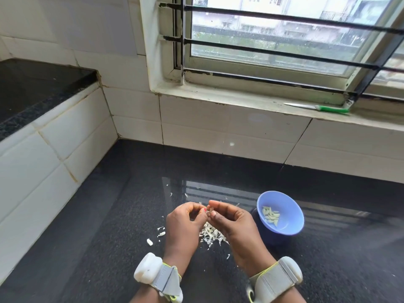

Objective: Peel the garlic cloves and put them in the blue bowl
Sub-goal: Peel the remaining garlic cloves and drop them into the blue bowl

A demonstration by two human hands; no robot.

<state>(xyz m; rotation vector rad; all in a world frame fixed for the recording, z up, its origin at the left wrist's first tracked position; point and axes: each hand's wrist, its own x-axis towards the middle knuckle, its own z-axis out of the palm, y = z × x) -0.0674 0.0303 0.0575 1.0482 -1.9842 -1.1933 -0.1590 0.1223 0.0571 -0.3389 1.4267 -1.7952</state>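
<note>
Pinching small garlic clove [207, 212], papery skins [211, 235], round blue bowl [290, 206]

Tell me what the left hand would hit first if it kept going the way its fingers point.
Likely the right hand: the left hand fingertips point right, almost meeting it around a small clove. Depth is uncertain.

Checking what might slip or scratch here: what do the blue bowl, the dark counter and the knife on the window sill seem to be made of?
The round blue bowl looks like matte plastic: uniform colour, soft sheen. The black speckled counter looks like polished granite, since it mirrors the window bars. The green-handled knife seems to have a plastic handle and a pale blade, steel or ceramic; I cannot tell which.
</note>
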